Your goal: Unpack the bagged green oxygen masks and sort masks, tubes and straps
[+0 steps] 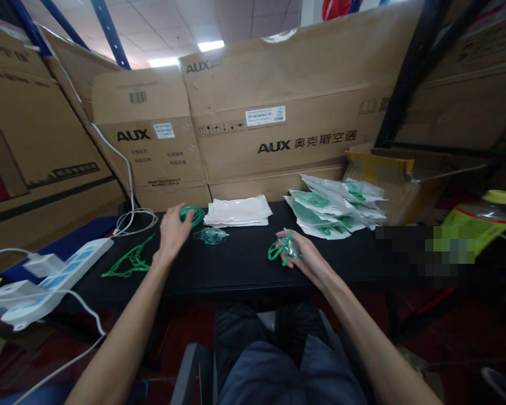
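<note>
On the left of the black table (pixel 236 264), my left hand (pixel 175 229) has its fingers closed at the edge of a coil of green tubing (pixel 197 215). My right hand (pixel 300 253) holds a clear plastic mask (pixel 294 249) with a green elastic strap (pixel 274 251) looped over the fingers. Between the hands, nearer the left one, lies a small clear greenish plastic fitting (pixel 212 235). Loose green straps (pixel 130 262) lie beside my left wrist. Behind, a stack of flat white pouches (pixel 238 211) sits in the middle.
Filled white pouches with green contents (pixel 335 205) are piled at the right. A white power strip (pixel 63 281) with plugs and cables occupies the left end. Large cardboard panels (pixel 278 129) stand behind the table. An open carton (pixel 379 169) and a yellow-capped bottle (pixel 484 219) are far right.
</note>
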Demonstrator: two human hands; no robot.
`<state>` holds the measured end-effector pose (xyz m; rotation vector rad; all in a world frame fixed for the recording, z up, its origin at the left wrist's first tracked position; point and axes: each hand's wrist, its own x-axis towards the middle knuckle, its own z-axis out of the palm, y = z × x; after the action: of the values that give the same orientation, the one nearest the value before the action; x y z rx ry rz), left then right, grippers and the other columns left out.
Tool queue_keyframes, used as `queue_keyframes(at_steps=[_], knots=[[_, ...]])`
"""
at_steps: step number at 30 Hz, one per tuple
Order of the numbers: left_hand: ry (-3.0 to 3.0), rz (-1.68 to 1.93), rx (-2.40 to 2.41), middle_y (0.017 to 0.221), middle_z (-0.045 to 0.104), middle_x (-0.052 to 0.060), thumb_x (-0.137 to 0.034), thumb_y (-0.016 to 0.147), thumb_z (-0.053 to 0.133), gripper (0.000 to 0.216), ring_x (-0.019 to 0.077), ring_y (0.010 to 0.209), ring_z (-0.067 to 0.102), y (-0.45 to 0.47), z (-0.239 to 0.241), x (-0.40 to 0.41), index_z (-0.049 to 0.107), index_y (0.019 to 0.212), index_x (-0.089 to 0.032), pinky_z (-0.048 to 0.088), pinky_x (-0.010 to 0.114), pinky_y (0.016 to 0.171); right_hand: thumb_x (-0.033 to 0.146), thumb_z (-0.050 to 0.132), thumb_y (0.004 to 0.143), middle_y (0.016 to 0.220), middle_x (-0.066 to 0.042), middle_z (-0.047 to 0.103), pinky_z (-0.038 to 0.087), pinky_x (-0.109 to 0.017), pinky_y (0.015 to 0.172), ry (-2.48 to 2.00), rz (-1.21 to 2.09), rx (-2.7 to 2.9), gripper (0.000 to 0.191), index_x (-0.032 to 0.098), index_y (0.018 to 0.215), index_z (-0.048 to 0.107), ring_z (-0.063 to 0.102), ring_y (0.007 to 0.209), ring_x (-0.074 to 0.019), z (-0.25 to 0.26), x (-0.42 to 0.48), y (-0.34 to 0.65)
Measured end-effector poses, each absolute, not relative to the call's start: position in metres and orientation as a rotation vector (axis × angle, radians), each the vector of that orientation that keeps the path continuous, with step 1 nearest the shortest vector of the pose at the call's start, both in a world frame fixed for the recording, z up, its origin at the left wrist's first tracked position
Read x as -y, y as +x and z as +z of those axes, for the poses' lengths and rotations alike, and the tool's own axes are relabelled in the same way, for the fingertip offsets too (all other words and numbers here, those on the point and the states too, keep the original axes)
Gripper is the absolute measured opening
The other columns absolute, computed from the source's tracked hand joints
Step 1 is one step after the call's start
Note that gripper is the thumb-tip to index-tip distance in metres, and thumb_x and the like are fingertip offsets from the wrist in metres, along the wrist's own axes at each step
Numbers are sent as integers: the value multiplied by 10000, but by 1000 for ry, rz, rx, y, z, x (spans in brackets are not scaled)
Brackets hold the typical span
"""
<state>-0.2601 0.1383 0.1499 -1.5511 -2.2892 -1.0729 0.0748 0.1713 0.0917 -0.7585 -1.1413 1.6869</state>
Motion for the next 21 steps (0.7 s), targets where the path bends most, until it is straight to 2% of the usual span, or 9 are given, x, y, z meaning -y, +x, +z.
queue_keyframes(at_steps=[2,4,6,9,13,16,18,21], knots=[[-1835,-1114,2141,1281,704,76,-422,1012,495,353,238,1204,627,-208,138,-122,696,1215,-213,460,343,1064,430,650,880,716,-12,625,409,-216,399,-744,1711,1140,274,165,950,656,555,502,-123,92,-168,65],[-2039,-1139,2022,1171,742,16,-447,998,544,283,193,1101,658,-158,121,-109,740,1096,-268,482,291,1008,452,642,890,670,7,588,410,-210,399,-742,1716,1152,288,168,935,651,538,493,-118,92,-165,58],[-2252,-1237,1869,1114,738,27,-410,987,585,245,197,1017,651,-121,106,-103,727,1122,-263,491,315,958,488,634,897,676,8,585,405,-203,386,-750,1708,1172,321,169,936,644,535,492,-114,92,-164,54],[-2363,-1472,1790,1033,726,42,-360,945,658,187,202,894,614,-96,90,-105,710,1063,-224,485,336,876,546,643,887,705,8,609,419,-202,364,-787,1673,1198,366,190,960,609,561,482,-119,89,-167,49],[-2410,-1586,1828,924,741,11,-340,955,644,165,150,704,577,-99,83,-111,696,1037,-206,475,288,756,591,699,844,615,60,572,416,-205,313,-848,1612,1238,406,234,919,520,553,399,-127,80,-173,42],[-2457,-1625,1844,847,728,-4,-352,966,622,189,138,673,562,-103,82,-109,713,1040,-203,453,264,710,547,718,839,601,72,572,384,-196,294,-845,1611,1277,383,244,881,487,535,376,-124,76,-174,41],[-2475,-1650,1851,824,710,-7,-360,960,625,190,140,700,564,-103,81,-107,734,993,-207,441,255,710,500,683,861,654,39,623,391,-205,309,-820,1638,1297,313,234,902,524,569,419,-138,76,-172,44],[-2454,-1728,1890,813,703,-10,-389,966,602,224,139,715,577,-105,78,-109,734,963,-208,437,242,693,456,582,898,858,-49,718,498,-249,437,-760,1689,1307,286,202,1026,616,680,617,-183,79,-170,54]])
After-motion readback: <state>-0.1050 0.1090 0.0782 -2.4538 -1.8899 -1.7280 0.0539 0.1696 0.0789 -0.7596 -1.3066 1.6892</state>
